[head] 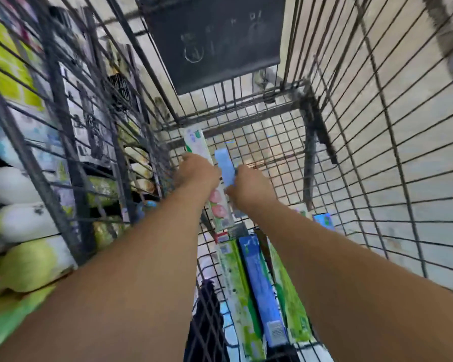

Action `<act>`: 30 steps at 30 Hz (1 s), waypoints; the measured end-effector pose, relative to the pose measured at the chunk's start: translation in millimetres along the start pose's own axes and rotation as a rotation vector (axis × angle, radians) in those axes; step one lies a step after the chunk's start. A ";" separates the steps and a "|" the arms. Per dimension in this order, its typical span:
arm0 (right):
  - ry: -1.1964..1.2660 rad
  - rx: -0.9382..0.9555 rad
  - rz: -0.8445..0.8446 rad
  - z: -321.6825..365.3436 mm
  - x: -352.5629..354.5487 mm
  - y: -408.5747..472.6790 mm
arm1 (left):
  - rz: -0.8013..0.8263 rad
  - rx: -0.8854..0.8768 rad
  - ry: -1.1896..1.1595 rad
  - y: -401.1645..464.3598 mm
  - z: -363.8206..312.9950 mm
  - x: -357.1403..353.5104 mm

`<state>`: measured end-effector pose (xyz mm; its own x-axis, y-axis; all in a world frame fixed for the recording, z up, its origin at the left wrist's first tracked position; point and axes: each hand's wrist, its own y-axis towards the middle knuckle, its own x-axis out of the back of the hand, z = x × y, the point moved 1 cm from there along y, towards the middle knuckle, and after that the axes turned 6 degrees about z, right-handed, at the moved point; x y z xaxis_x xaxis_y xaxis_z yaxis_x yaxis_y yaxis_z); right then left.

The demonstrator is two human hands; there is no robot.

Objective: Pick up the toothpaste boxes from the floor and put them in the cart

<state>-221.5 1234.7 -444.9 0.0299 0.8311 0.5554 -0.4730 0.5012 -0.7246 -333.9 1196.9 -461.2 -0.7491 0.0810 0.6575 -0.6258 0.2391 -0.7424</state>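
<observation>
Gripping long cardboard boxes, left hand (198, 172), right hand (249, 185), wire-mesh cart (272, 142).

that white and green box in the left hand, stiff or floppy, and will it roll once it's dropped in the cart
The white-green box looks stiff: it stays straight though the left hand grips only its middle. Flat sides suggest it won't roll. One hand manages it, so it's probably light, and it may slide on the cart mesh.

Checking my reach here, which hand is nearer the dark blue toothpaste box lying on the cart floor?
Right. The right hand is just above the dark blue toothpaste box; the left hand is farther up-left.
</observation>
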 end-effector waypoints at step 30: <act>-0.079 0.199 -0.009 50.2 207.7 -313.8 | 0.126 -0.521 0.238 -350.8 21.1 192.8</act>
<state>-111.0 1238.0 -81.7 -0.0306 0.8012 0.5976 -0.6375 0.4448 -0.6291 -263.4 1108.3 -76.8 -0.7039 0.3400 0.6236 -0.3006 0.6529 -0.6953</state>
